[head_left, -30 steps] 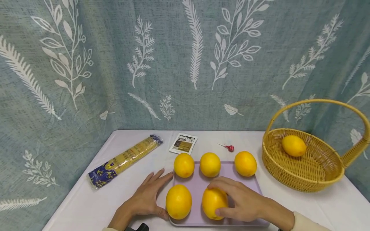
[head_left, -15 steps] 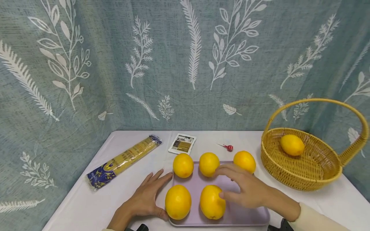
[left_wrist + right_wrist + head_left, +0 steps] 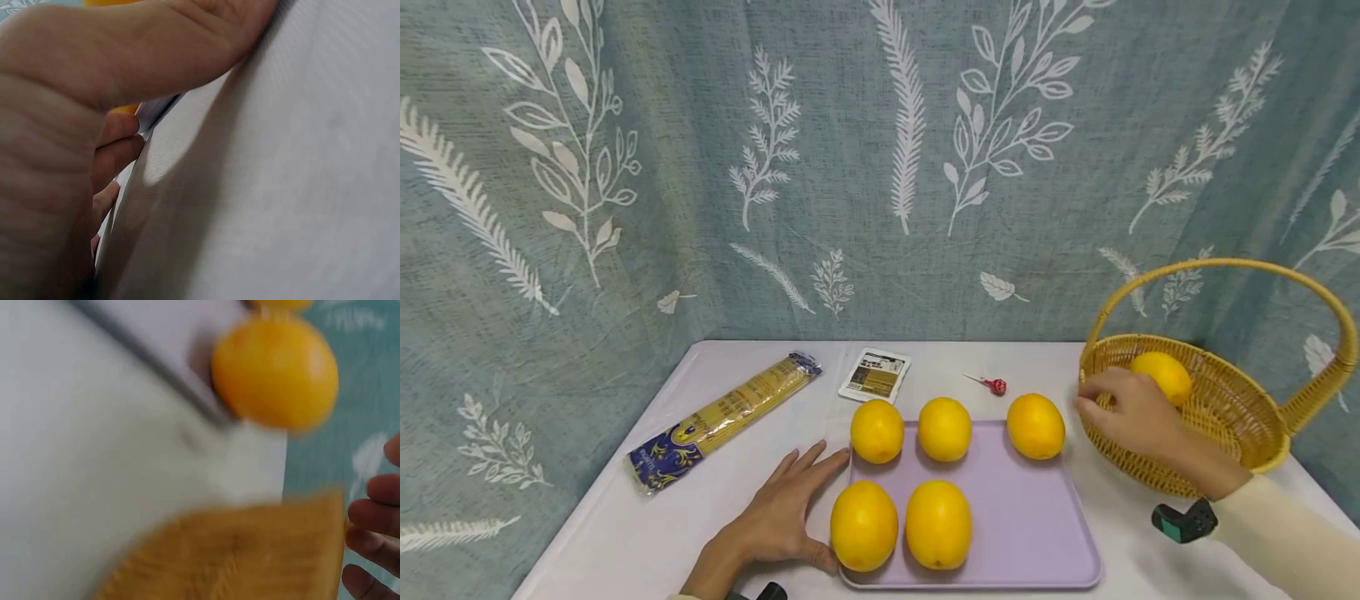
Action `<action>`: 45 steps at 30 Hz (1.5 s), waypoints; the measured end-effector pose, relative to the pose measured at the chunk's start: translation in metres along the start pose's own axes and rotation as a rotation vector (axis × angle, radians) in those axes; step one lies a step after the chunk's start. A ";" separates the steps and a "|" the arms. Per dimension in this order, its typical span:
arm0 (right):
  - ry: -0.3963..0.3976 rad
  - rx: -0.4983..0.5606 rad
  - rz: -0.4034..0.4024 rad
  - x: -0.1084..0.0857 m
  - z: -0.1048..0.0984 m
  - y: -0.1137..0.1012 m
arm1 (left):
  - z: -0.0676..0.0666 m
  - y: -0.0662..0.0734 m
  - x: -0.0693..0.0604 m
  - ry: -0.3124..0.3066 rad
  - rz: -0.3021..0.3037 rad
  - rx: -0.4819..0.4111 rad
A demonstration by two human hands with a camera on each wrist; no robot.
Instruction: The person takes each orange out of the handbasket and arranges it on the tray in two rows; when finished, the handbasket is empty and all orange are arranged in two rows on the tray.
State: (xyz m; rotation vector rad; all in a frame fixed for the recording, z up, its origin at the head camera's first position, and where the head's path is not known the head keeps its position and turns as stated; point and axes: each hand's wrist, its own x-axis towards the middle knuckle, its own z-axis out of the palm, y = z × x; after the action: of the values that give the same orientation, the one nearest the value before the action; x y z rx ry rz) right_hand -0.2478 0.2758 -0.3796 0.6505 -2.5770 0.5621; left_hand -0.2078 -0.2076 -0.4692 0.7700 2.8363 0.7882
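On the white table, my left hand (image 3: 778, 517) lies with fingers spread at the left edge of a lilac tray (image 3: 1022, 517). Its thumb is beside the near-left yellow fruit (image 3: 863, 527). A second large yellow fruit (image 3: 938, 525) sits to the right of that one. Along the tray's far side are three more yellow fruits, the rightmost fruit (image 3: 1036, 427) at the corner. My right hand (image 3: 1138, 417) is over the left side of a wicker basket (image 3: 1255, 450), fingers loosely bent, holding nothing visible. Another yellow fruit (image 3: 1163, 377) lies inside the basket, partly behind this hand.
A pack of spaghetti (image 3: 722, 421) lies at the left. Behind the tray are a flat white-and-brown packet (image 3: 876, 374) and a red lollipop (image 3: 997, 386). The basket's tall handle (image 3: 1225, 263) arches above it. A patterned curtain (image 3: 880, 167) hangs behind the table.
My right hand has let go of the near-right fruit and moved right to the basket. That fruit has shifted left, nearer its neighbour. My left hand has stayed in place.
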 end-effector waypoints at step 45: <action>-0.470 0.079 0.560 -0.013 -0.043 0.116 | 0.000 0.000 0.000 0.002 -0.008 0.002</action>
State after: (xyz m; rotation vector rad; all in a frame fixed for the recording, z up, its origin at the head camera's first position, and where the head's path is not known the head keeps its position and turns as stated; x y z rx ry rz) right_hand -0.2853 0.3946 -0.3826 0.0635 -3.2141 0.7565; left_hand -0.2077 -0.2078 -0.4696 0.7582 2.8401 0.7857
